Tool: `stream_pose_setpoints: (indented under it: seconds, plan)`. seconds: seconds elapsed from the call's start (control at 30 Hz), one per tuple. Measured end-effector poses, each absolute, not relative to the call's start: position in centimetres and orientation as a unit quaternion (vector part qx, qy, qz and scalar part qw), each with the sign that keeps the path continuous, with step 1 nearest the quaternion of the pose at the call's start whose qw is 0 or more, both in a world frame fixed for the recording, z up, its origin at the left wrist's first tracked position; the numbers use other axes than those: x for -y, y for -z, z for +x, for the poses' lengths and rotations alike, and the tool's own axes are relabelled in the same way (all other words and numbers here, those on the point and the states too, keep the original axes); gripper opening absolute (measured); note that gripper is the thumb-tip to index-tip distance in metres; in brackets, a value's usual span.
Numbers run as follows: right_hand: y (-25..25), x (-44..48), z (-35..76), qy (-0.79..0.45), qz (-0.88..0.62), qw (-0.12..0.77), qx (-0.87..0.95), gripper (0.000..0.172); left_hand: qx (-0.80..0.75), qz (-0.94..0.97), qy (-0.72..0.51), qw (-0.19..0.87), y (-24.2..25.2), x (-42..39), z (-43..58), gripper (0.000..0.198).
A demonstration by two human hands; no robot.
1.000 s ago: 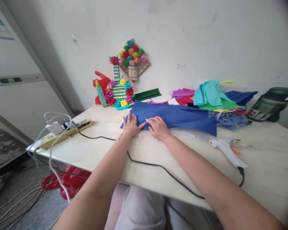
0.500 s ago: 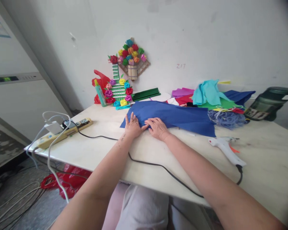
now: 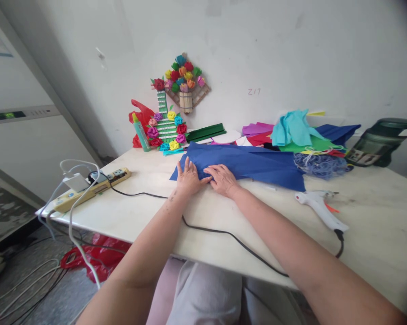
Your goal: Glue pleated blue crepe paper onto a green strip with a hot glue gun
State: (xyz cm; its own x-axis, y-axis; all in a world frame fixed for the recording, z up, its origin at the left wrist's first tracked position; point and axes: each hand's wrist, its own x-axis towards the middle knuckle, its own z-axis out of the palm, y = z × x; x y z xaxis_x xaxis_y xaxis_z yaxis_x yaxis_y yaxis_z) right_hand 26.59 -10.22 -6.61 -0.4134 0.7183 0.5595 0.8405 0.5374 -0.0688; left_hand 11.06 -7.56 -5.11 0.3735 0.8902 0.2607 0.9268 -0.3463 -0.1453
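Observation:
A long dark blue sheet of cloth or crepe paper (image 3: 244,162) lies across the table, with creases in it. My left hand (image 3: 189,178) rests flat on its left part, fingers spread and pointing away from me. Beside it, my right hand (image 3: 223,180) lies on the near edge of the sheet, its fingers stretched out to the left and slightly bent. The left thumb and the right fingertips are close together at that edge. What lies under the right palm is hidden. To the right, a white hot glue gun (image 3: 321,208) lies on the table.
A black cord (image 3: 220,231) crosses the table under my forearms. On the left is a power strip (image 3: 93,192) with plugs. Behind the sheet stand a glue bottle (image 3: 141,133) and a flower-decorated guitar shape (image 3: 167,126). Coloured sheets (image 3: 294,128) and a dark green bottle (image 3: 381,142) lie at the right.
Both hands keep almost the same place on the blue sheet. The view has shifted very slightly.

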Motion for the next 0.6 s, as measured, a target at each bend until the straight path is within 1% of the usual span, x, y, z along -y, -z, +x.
stream_pose_setpoints:
  seconds: [0.17, 0.33, 0.6]
  plan:
    - [6.6, 10.1, 26.6, 0.108, -0.478, 0.247, 0.836, 0.049, 0.546, -0.827, 0.057, 0.121, 5.1, 8.0, 11.4, 0.084]
    - [6.7, 9.8, 26.5, 0.103, -0.468, 0.214, 0.851, 0.057, 0.541, -0.828, 0.060, 0.131, 5.0, 8.0, 11.5, 0.079]
    - [6.7, 9.7, 26.6, 0.079, -0.470, 0.203, 0.856, 0.059, 0.524, -0.837, 0.048, 0.148, 4.4, 9.1, 11.8, 0.070]
